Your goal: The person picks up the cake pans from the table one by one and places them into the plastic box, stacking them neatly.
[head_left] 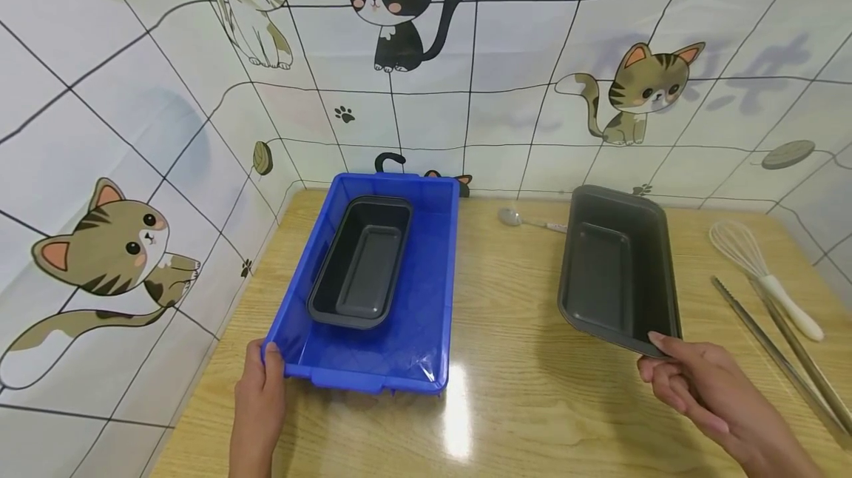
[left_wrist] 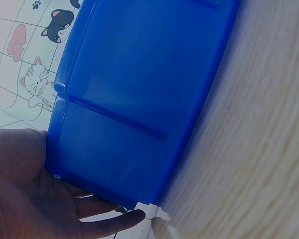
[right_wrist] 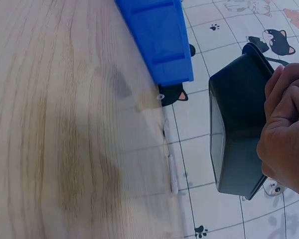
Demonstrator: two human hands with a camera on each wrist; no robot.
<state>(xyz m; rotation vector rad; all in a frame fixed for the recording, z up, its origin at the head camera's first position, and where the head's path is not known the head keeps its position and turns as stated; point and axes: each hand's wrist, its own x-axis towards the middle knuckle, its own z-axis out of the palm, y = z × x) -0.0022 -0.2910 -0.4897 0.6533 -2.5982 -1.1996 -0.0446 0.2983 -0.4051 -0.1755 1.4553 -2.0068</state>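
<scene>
On the left of the table stands a blue plastic tray [head_left: 426,278] with a dark grey loaf pan [head_left: 369,271] lying inside, toward its left wall. My left hand [head_left: 258,404] grips the tray's near left corner, thumb over the rim; the left wrist view shows its fingers outside the blue wall. A second, similar loaf pan [head_left: 602,271] is in my right hand [head_left: 715,393], pinched at its near right corner. In the right wrist view this pan [right_wrist: 241,114] is raised off the table and tilted. Nothing lies in it.
A spoon [head_left: 509,217] lies near the back wall, its handle end hidden behind the held pan. At the right are a white-handled whisk [head_left: 785,300] and metal tongs [head_left: 772,350]. Wall covering [head_left: 519,115] with cartoon cats bounds the wooden table [head_left: 506,359] behind and at the sides.
</scene>
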